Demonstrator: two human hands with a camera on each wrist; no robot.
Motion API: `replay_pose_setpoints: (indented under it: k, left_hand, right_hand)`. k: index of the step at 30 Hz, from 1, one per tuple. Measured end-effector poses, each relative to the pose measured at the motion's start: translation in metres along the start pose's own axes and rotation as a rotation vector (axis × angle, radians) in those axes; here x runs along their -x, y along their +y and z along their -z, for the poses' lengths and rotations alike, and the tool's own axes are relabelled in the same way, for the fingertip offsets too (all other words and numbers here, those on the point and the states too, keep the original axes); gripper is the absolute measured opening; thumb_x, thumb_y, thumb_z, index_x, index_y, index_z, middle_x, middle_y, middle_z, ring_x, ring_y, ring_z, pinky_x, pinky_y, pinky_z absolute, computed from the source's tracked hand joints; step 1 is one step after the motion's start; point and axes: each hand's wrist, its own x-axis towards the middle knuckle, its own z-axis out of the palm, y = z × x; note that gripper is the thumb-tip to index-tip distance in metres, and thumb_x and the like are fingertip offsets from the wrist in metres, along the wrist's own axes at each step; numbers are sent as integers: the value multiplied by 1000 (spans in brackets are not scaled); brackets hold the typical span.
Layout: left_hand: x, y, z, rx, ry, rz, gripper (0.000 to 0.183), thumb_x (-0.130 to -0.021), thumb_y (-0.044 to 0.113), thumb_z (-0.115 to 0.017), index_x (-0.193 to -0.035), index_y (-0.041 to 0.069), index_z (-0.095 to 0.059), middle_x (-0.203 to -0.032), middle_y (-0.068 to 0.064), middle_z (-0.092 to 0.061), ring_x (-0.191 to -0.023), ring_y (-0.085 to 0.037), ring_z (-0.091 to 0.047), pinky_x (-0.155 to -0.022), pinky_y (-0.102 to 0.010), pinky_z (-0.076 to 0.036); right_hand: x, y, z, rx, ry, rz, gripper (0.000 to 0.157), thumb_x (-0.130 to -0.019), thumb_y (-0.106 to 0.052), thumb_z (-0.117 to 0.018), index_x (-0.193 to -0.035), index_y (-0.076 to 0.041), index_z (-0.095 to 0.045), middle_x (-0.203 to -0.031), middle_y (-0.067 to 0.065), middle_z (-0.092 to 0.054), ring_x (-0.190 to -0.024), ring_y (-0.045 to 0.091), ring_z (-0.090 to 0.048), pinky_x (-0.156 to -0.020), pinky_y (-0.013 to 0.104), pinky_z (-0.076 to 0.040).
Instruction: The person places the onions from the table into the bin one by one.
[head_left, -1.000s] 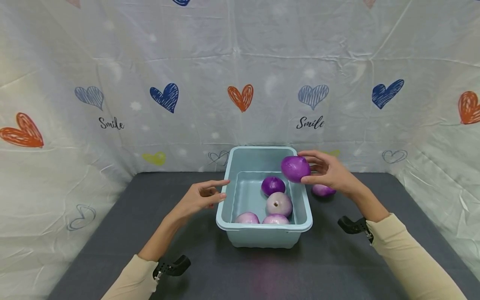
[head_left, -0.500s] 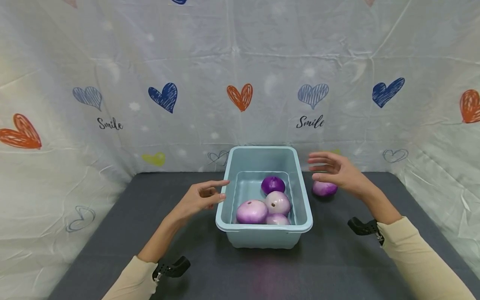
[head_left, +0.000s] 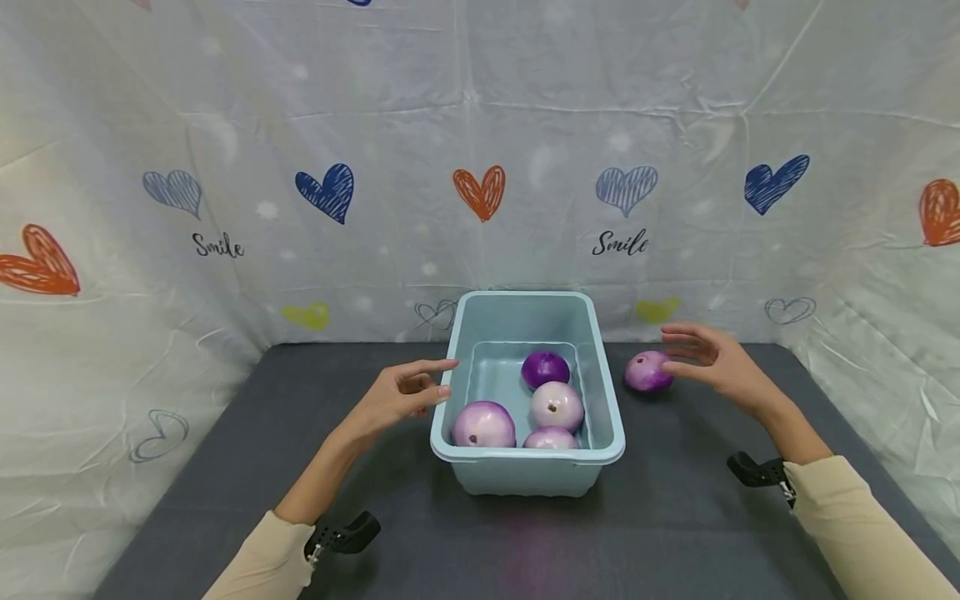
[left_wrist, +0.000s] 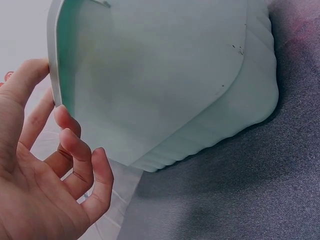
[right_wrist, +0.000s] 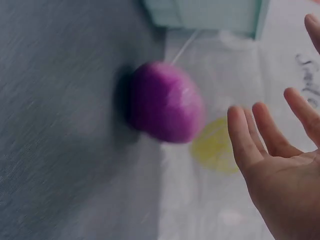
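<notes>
A light blue plastic bin (head_left: 528, 479) stands on the dark table with several red onions in it. One is deep purple (head_left: 545, 370); a paler onion (head_left: 557, 406) and another pale onion (head_left: 483, 425) lie nearer the front, and one more (head_left: 551, 437) is partly hidden by the front rim. My left hand (head_left: 403, 392) has its index finger and thumb at the bin's left rim (left_wrist: 54, 60), its other fingers bent. My right hand (head_left: 708, 363) holds nothing, fingers spread, just right of a red onion (head_left: 647, 372) on the table. That onion (right_wrist: 165, 102) shows magenta and blurred in the right wrist view.
The dark cloth-covered table (head_left: 360, 533) ends at the back against a pale curtain (head_left: 405, 150) printed with hearts. Black wrist straps sit on the left wrist (head_left: 343, 533) and the right wrist (head_left: 761, 471).
My right hand let a red onion go into the bin, then moved right to beside the onion on the table. The released onion rolled to the bin's front left. My left hand stayed put.
</notes>
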Motion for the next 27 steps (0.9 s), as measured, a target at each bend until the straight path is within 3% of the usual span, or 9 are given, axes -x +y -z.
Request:
replay_pose_setpoints:
  k: [6, 8, 14, 18, 27]
  left_hand:
    - [1, 1, 0, 4, 1, 9, 49, -98, 19, -72, -143, 6, -60, -88, -23, -59, -65, -22, -51, -68, -36, -48]
    - [1, 1, -1, 1, 1, 10, 47, -98, 19, -72, -143, 8, -61, -89, -26, -59, -66, -24, -51, -68, -35, -48]
    - [2, 2, -1, 7, 4, 19, 47, -98, 20, -71, -143, 10, -61, -93, -31, -58, -67, -27, -51, -68, -34, -47]
    - [2, 2, -1, 4, 5, 23, 48, -98, 20, -71, -143, 9, -60, -92, -29, -58, -66, -22, -50, -68, -34, -47]
    - [3, 2, -1, -2, 6, 17, 50, -98, 20, -72, -144, 5, -59, -86, -13, -61, -67, -27, -51, -70, -35, -48]
  right_hand:
    - [3, 21, 5, 24, -8, -45, 71, -96, -14, -74, -156, -5, -35, -157, 23, -32, -141, 49, -31, -106, 61, -35]
    - [2, 27, 5, 20, -23, -66, 76, -96, -15, -75, -158, -5, -31, -159, 25, -26, -142, 52, -26, -106, 66, -31]
    - [-5, 39, 0, 29, -67, -107, 88, -92, -15, -78, -161, -6, -23, -159, 31, -18, -143, 54, -21, -106, 64, -32]
    - [-10, 45, -4, 31, -67, -129, 92, -91, -16, -79, -160, -4, -20, -158, 31, -19, -143, 53, -23, -106, 64, -32]
    - [-18, 56, -11, 97, -21, -154, 84, -87, -19, -84, -152, 5, -37, -150, 29, -39, -136, 48, -39, -102, 59, -40]
